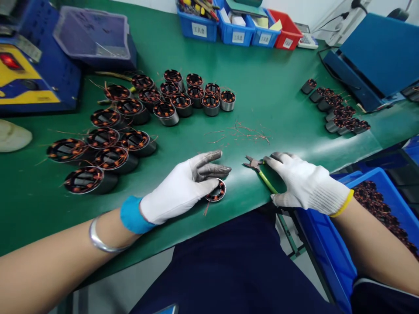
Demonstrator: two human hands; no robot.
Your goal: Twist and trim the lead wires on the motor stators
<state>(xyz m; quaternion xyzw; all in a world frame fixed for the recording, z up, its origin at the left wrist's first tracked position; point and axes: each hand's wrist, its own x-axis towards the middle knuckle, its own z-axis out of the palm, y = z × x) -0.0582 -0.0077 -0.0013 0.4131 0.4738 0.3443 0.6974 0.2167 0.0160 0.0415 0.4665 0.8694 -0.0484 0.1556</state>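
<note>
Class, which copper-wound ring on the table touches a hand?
The lone ring against the left hand; the others stand in groups farther away.

Green bench (183, 141) | copper-wound cylinders (166, 117) | green-handled cutters (266, 180) | loose wire bits (250, 135) | blue and red bins (225, 36) | calculator (307, 40)

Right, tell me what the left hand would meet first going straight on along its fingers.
Probably the head of the green-handled pliers, just ahead of the left hand's fingertips; the hand's height is hard to judge, so it might pass over.
</note>
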